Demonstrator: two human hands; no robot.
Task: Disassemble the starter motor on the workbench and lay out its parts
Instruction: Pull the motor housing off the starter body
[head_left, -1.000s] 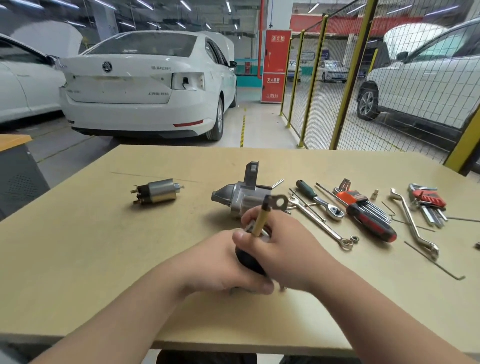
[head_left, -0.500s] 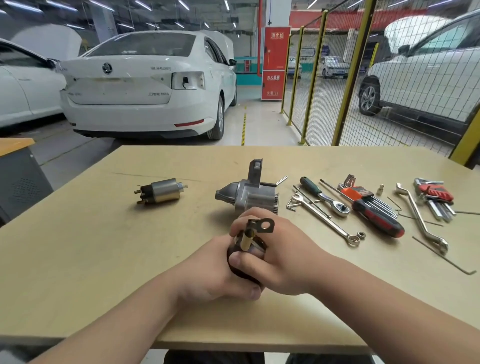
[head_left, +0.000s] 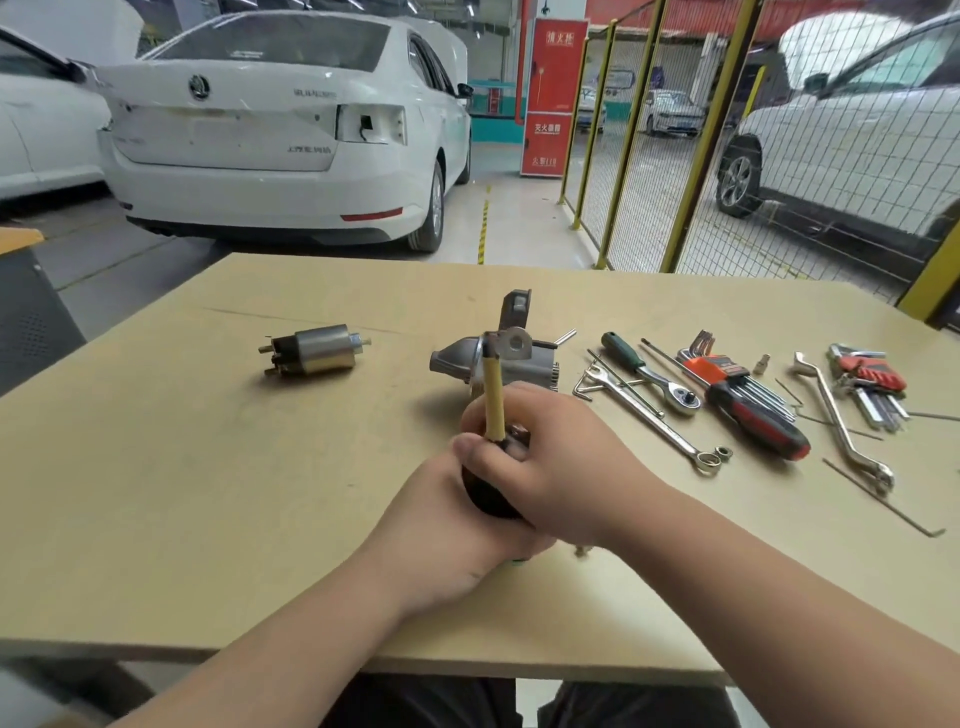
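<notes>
Both hands grip a dark round motor body (head_left: 485, 496) near the workbench's front middle. My left hand (head_left: 457, 525) wraps it from the left and below, my right hand (head_left: 545, 462) from the right and above. A yellow-sleeved lead (head_left: 492, 395) with a metal ring terminal (head_left: 514, 344) sticks up from it. Just behind lies the silver drive-end housing (head_left: 511, 361) of the starter, apart from the hands. The solenoid (head_left: 317, 351) lies on its side at the left.
Right of the housing lie a combination wrench (head_left: 649, 415), a green-handled ratchet (head_left: 649, 371), a red-and-black screwdriver (head_left: 758, 415), hex key sets (head_left: 867, 376), an offset wrench (head_left: 841, 426), long thin bolts (head_left: 878, 501) and a small nut (head_left: 723, 453). White cars and a yellow mesh fence stand beyond the workbench (head_left: 208, 493).
The motor body has tilted in my hands, so the yellow lead now points upward and its ring terminal overlaps the housing behind. The parts on the bench have not moved.
</notes>
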